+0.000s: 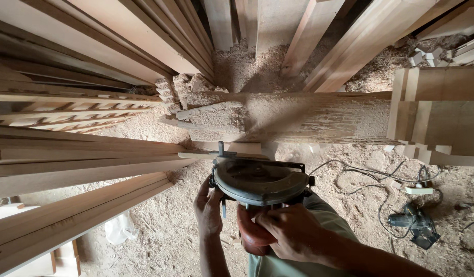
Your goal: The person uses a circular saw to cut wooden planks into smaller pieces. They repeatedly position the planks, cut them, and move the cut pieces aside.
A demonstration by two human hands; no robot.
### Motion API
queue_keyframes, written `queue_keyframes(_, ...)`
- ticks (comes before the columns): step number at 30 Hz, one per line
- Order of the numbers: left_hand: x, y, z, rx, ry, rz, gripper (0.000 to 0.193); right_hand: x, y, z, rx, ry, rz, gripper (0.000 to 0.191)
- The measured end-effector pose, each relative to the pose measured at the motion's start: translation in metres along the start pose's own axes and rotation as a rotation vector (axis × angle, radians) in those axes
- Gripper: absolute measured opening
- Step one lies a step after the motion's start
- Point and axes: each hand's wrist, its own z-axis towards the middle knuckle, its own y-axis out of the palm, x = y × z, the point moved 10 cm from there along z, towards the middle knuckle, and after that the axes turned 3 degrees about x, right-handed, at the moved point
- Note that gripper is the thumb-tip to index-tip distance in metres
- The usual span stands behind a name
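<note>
The right hand (293,233) wraps closed round the red handle of the circular saw (260,180); the left hand (208,208) grips its left side. The narrow strip (224,154) just beyond the saw could kick or pinch the blade, since neither hand steadies it.

Both hands (247,218) low — seemingly clenched

saw blade (257,180) hidden under guard, planks (67,215) cut off left
</note>
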Motion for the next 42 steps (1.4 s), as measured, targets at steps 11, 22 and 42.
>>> queue_keyframes(11,0.001,-0.017,0.011,0.014,-0.008,0.003,0.051,-0.009,0.008,0.014,-0.010,-0.039,-0.047,0.047)
queue_keyframes(22,-0.001,-0.025,0.022,-0.012,-0.005,-0.078,0.050,-0.008,0.020,0.023,-0.033,-0.026,-0.067,0.047)
queue_keyframes(42,0.030,-0.068,0.040,0.107,0.065,0.059,0.043,-0.011,0.057,0.053,0.153,-0.213,-0.018,0.045)
